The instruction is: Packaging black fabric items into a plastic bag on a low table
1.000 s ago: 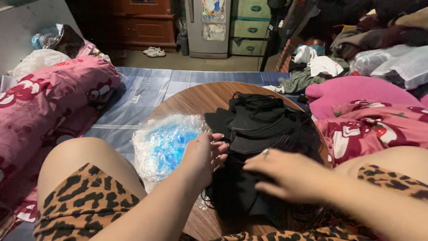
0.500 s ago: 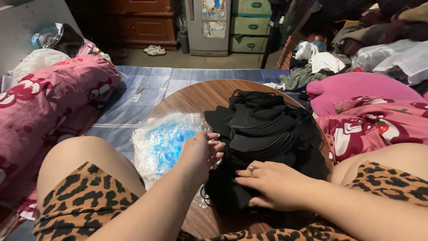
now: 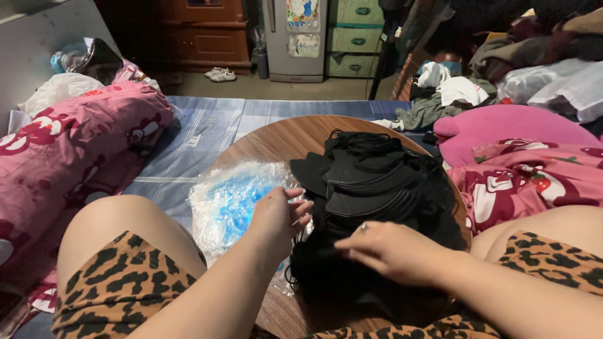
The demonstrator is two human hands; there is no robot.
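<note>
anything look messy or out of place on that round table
The stack of black masks has slumped into a fanned, leaning heap, ear loops tangled on top. The clear plastic bags overhang the round table's left edge.

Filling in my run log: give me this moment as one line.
left hand: at edge of black mask pile | right hand: resting on pile | clear plastic bag: beside pile | round wooden table

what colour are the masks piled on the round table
Black, a fanned pile of masks on the wooden round table; clearest in the head view.
</note>
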